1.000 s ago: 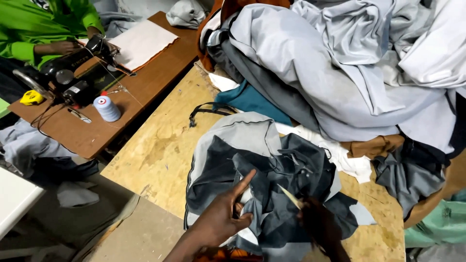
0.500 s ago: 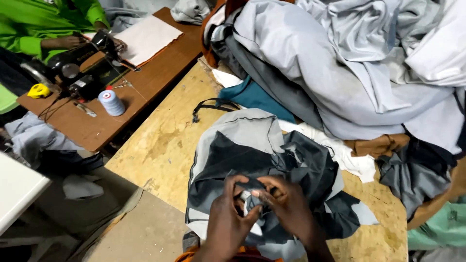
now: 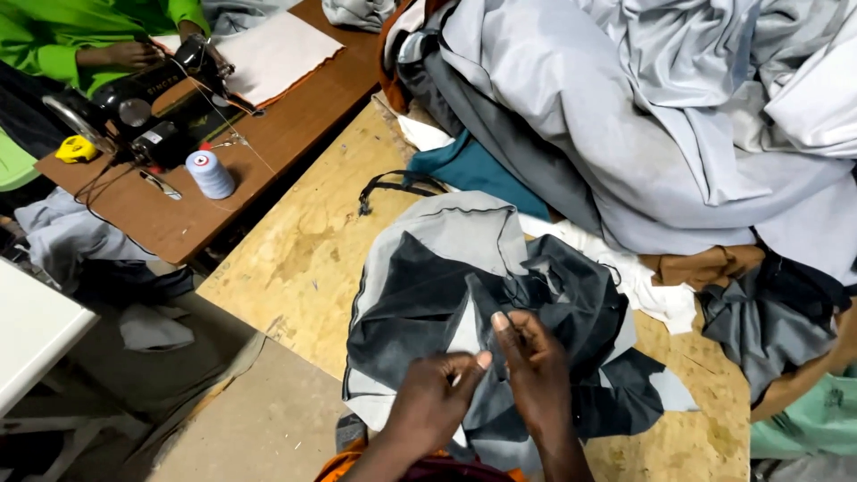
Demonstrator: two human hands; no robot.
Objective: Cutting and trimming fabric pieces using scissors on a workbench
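Observation:
A grey and dark charcoal garment lies crumpled on the plywood table in front of me. My left hand hovers over its near edge with thumb and fingers pinched together; what is between them is too small to tell. My right hand rests on the dark fabric beside it, fingers curled onto the cloth. The two hands nearly touch.
A large heap of pale grey cloth fills the far right, with teal, brown and mint pieces around it. At the left a person in green works a black sewing machine beside a thread spool.
My hands came together over the garment and then shifted slightly; the left index finger no longer points outward. The view has tilted a little.

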